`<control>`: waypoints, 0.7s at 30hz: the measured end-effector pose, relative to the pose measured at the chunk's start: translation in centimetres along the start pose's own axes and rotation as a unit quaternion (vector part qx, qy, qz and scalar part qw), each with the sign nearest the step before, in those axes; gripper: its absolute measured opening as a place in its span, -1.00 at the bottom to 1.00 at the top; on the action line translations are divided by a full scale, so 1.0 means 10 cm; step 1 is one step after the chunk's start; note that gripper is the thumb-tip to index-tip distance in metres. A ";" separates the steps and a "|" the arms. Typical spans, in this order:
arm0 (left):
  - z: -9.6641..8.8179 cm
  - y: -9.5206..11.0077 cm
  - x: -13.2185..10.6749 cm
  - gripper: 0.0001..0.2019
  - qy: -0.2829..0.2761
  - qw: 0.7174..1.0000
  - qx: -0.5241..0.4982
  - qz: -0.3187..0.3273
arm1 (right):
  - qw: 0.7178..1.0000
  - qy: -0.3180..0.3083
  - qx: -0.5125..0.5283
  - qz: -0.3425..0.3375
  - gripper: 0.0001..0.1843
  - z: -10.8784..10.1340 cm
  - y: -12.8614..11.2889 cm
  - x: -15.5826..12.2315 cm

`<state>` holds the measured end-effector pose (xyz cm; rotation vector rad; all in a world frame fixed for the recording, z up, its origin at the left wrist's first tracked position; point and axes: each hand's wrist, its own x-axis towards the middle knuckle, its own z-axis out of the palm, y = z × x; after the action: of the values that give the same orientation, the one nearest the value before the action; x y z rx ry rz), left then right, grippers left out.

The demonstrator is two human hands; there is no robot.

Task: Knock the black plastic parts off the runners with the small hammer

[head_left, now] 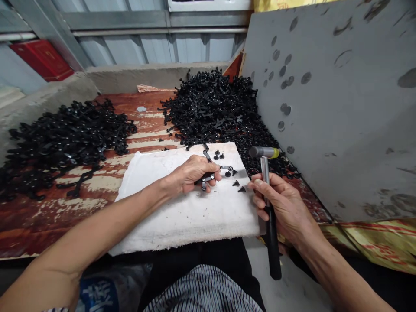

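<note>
My left hand (192, 174) rests on a white block (195, 212), fingers curled round small black plastic strips (207, 178). A few loose black rivets (217, 155) and a short strip (226, 167) lie just beyond its fingertips. My right hand (277, 204) grips the black handle of a small hammer (268, 190), whose metal head with a yellow tip (264, 152) points up at the block's right edge.
Two big heaps of black plastic parts lie on the worn red board: one at the left (61, 138), one at the back (217, 108). A grey panel (341, 108) leans along the right. A concrete ledge (130, 76) bounds the back.
</note>
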<state>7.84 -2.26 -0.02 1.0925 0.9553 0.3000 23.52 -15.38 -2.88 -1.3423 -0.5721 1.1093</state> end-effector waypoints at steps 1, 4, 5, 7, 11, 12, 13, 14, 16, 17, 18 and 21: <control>0.00 0.01 0.03 -0.78 0.005 1.000 0.006 -0.005 | 1.000 0.005 0.008 0.011 -0.55 -0.02 0.02 -0.01; -0.01 0.00 0.09 -0.79 0.003 1.000 0.013 -0.024 | 0.999 0.003 0.017 0.030 -0.54 -0.07 0.09 -0.03; -0.02 -0.01 0.10 -0.80 0.000 0.999 0.010 -0.031 | 0.999 0.001 0.018 0.031 -0.54 -0.08 0.10 -0.04; -0.03 -0.02 0.13 -0.83 -0.005 0.999 0.000 -0.043 | 1.000 -0.002 0.019 0.025 -0.56 -0.09 0.13 -0.05; -0.05 -0.04 0.19 -0.82 -0.011 0.998 -0.011 -0.068 | 1.000 -0.008 0.011 0.014 -0.58 -0.10 0.14 -0.05; -0.06 -0.04 0.20 -0.82 -0.013 0.997 -0.012 -0.070 | 1.000 -0.009 0.010 0.013 -0.58 -0.10 0.13 -0.05; -0.06 -0.04 0.21 -0.82 -0.014 0.997 -0.014 -0.072 | 1.000 -0.011 0.010 0.013 -0.58 -0.10 0.13 -0.05; -0.07 -0.05 0.22 -0.83 -0.018 0.997 -0.016 -0.071 | 1.000 -0.011 0.012 0.015 -0.58 -0.10 0.13 -0.04; -0.08 -0.06 0.23 -0.83 -0.026 0.997 -0.018 -0.072 | 1.000 -0.011 0.017 0.019 -0.58 -0.09 0.13 -0.04; -0.09 -0.06 0.24 -0.82 -0.030 0.997 -0.017 -0.074 | 1.000 -0.011 0.019 0.020 -0.58 -0.09 0.13 -0.04; -0.10 -0.07 0.24 -0.82 -0.033 0.996 -0.017 -0.076 | 1.000 -0.011 0.021 0.020 -0.58 -0.10 0.13 -0.04; -0.10 -0.07 0.25 -0.81 -0.034 0.996 -0.014 -0.078 | 1.000 -0.011 0.019 0.020 -0.58 -0.10 0.13 -0.04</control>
<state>8.33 -0.38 -2.00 0.9915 0.9663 0.1472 23.82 -16.36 -4.25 -1.3145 -0.5398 1.1627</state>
